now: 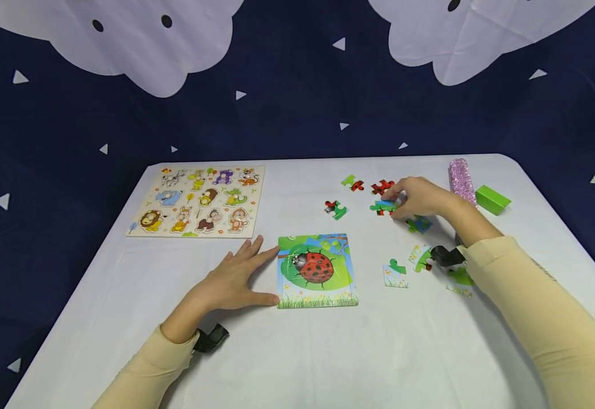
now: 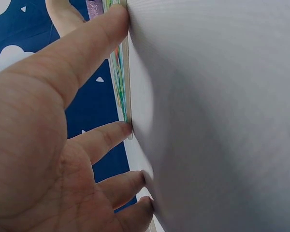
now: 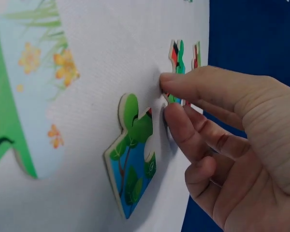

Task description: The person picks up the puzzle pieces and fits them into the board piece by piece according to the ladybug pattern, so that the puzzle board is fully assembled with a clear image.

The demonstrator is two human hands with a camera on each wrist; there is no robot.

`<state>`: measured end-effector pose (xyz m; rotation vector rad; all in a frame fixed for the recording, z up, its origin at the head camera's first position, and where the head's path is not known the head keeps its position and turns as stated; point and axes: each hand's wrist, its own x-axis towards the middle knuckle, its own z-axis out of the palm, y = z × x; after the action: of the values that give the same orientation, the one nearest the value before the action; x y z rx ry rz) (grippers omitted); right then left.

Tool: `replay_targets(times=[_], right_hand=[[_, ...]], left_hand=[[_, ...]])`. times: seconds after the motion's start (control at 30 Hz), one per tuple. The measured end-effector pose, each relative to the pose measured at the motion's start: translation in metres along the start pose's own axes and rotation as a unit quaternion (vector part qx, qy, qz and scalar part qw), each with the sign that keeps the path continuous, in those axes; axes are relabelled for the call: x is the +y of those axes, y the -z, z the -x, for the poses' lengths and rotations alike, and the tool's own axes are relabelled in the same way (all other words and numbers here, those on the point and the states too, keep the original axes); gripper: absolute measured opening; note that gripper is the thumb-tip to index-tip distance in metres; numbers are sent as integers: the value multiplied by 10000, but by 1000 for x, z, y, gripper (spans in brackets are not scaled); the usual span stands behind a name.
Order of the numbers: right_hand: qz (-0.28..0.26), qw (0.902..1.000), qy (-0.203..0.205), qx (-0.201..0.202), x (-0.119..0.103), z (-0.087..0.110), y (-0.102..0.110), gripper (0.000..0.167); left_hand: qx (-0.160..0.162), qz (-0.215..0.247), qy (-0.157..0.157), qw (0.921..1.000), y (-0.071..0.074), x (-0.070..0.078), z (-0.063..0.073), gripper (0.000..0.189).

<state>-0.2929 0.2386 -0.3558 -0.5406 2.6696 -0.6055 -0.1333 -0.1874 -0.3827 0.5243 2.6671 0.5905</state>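
The square ladybug puzzle board point(image 1: 345, 287) lies flat on the white table. My left hand point(image 1: 233, 278) is spread at its left side, the thumb and index fingertip touching its edge; the left wrist view shows the board point(image 2: 127, 82) edge-on beside the straight fingers. Farther right, my right hand point(image 1: 422, 197) pinches a blue-and-green puzzle piece point(image 1: 379, 208) between thumb and index finger, low over the table. In the right wrist view the fingers partly hide that piece. Close by lie a red piece point(image 1: 379, 187) and a blue-green corner piece point(image 3: 130, 159).
Loose pieces include a red-green one point(image 1: 339, 211) and a flowered corner point(image 1: 395, 275); others lie under the right forearm. An animal peg puzzle point(image 1: 195, 199) occupies the back left. A pink glitter object point(image 1: 462, 180) and a green block point(image 1: 492, 200) stand at the right.
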Motion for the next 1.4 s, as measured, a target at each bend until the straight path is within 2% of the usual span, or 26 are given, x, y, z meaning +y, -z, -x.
replay_targets(times=[0.2, 0.47, 0.7, 0.83, 1.03, 1.4], right_hand=[[169, 9997, 55, 178, 0, 2, -3, 45], [793, 9954, 244, 481, 3, 3, -12, 50], [712, 9930, 399, 849, 3, 6, -18, 48], [635, 9910, 714, 937, -5, 6, -22, 47], [458, 9899, 1039, 845, -22, 4, -32, 44], [513, 9816, 1666, 784, -52, 3, -49, 38]], left_hand=[[2, 6, -46, 10000, 0, 1, -1, 103], [-17, 14, -57, 10000, -2, 0, -1, 102], [-23, 24, -62, 10000, -3, 0, -1, 102], [-10, 10, -73, 10000, -2, 0, -1, 102], [16, 4, -55, 10000, -2, -1, 0, 103], [35, 39, -82, 10000, -1, -1, 1, 102]])
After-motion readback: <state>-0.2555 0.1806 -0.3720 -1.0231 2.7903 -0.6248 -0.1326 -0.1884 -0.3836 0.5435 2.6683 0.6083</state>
